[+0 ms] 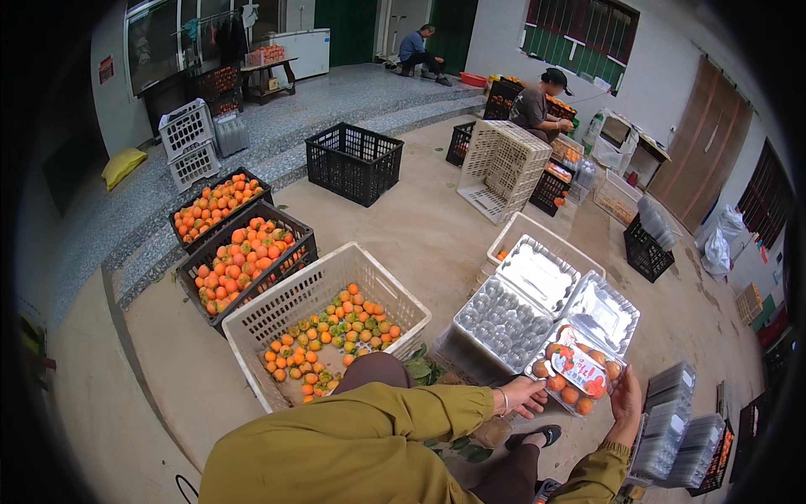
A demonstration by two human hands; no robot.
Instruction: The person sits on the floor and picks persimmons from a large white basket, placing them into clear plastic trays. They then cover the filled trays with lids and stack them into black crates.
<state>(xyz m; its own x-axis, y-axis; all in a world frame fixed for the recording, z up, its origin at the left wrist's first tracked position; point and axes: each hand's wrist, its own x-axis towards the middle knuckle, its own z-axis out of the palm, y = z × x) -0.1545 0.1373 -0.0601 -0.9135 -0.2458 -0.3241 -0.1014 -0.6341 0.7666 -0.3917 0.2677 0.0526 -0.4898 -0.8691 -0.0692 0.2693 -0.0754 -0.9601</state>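
Note:
A clear plastic clamshell box of orange persimmons [570,395], with a printed label on top, is held between my two hands. My left hand [524,397] touches its lower left edge, fingers partly spread. Around its right side curves my right hand [625,397]. Just behind it sits a stack of open clear clamshell trays [500,324] with moulded cups, their shiny lids [538,271] folded back. To the left, a large cream plastic crate [327,268] holds loose small persimmons [359,315], some with green calyxes.
Two black crates of persimmons [242,261] stand at the left, beside a stone step. An openwork black crate [352,164] is farther back. Stacked clear boxes [661,435] are at the lower right. One person [535,107] sits by crates; another [417,50] sits near the doorway.

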